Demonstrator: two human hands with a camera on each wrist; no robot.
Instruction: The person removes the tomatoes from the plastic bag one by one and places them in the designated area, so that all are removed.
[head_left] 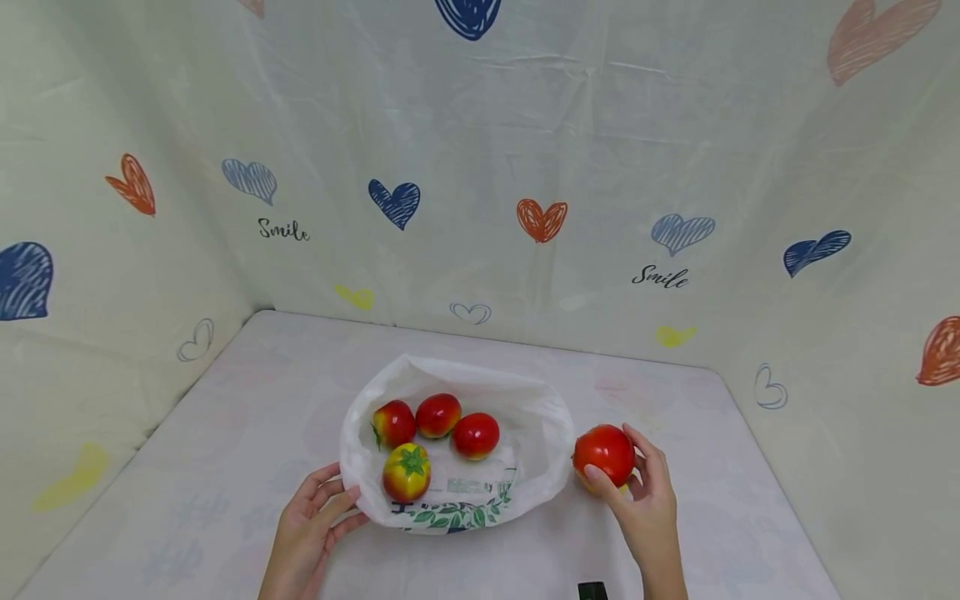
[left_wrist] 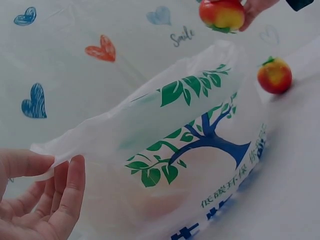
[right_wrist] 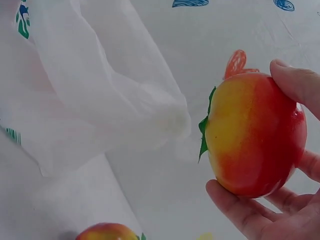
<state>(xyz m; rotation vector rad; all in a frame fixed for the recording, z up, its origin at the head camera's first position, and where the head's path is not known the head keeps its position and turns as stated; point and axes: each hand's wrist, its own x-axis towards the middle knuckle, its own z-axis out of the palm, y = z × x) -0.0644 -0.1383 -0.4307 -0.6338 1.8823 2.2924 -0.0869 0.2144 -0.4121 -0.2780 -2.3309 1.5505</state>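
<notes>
A white plastic bag [head_left: 543, 492] printed with green leaves stands with its mouth wide open in the head view. Several red-and-yellow tomatoes [head_left: 476, 436] lie inside it. At the bag's left rim my left hand [head_left: 311, 517] pinches the edge between thumb and fingers, as the left wrist view also shows. My right hand [head_left: 648, 496] grips a tomato [right_wrist: 255, 135] just right of the bag, its green leafy end turned toward the bag in the right wrist view. Another tomato [left_wrist: 274, 76] rests on the table below the held one, mostly hidden in the head view.
The white table [head_left: 247, 433] backs onto a pale curtain [head_left: 480, 133] printed with hearts and the word Smile. A small dark object [head_left: 592, 591] shows at the bottom edge of the head view, cut off by the frame.
</notes>
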